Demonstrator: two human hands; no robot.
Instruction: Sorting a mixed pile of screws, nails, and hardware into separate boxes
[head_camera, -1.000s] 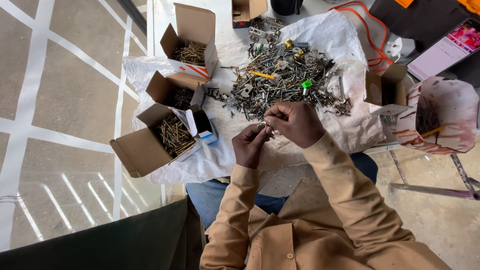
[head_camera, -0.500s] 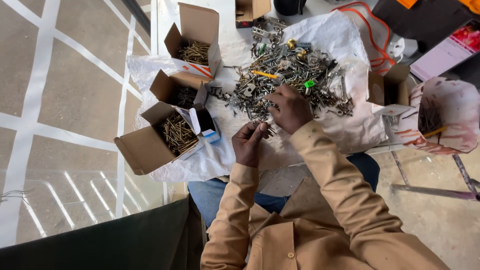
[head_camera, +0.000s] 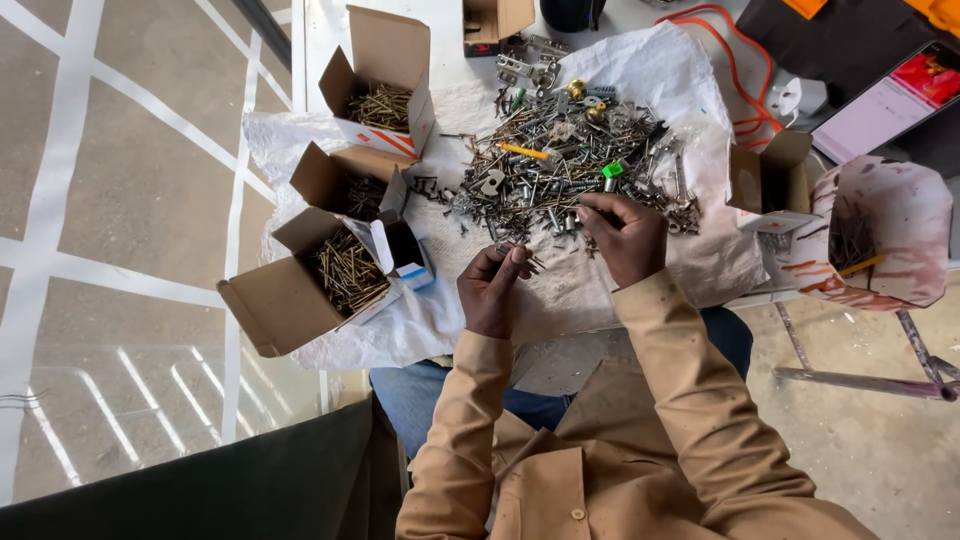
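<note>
A big heap of mixed screws and metal hardware (head_camera: 570, 165) lies on a white cloth (head_camera: 640, 270) over the table. My right hand (head_camera: 625, 235) rests at the heap's near edge, fingertips pinched into the screws. My left hand (head_camera: 495, 285) hovers just left of it, holding a few small screws between fingers and thumb. Both sleeves are tan. Three open cardboard boxes of screws stand to the left: a near one (head_camera: 315, 275), a middle one (head_camera: 350, 185) and a far one (head_camera: 385, 75).
A small open cardboard box (head_camera: 770, 180) and a paint-stained bucket (head_camera: 880, 235) with nails sit at the right. An orange cable (head_camera: 740, 70) and a phone (head_camera: 895, 100) lie at the far right. Another box (head_camera: 495, 20) stands at the back. Concrete floor lies on the left.
My right hand moved from beside the left hand up to the heap's edge. My left hand stayed close to where it was with its screws.
</note>
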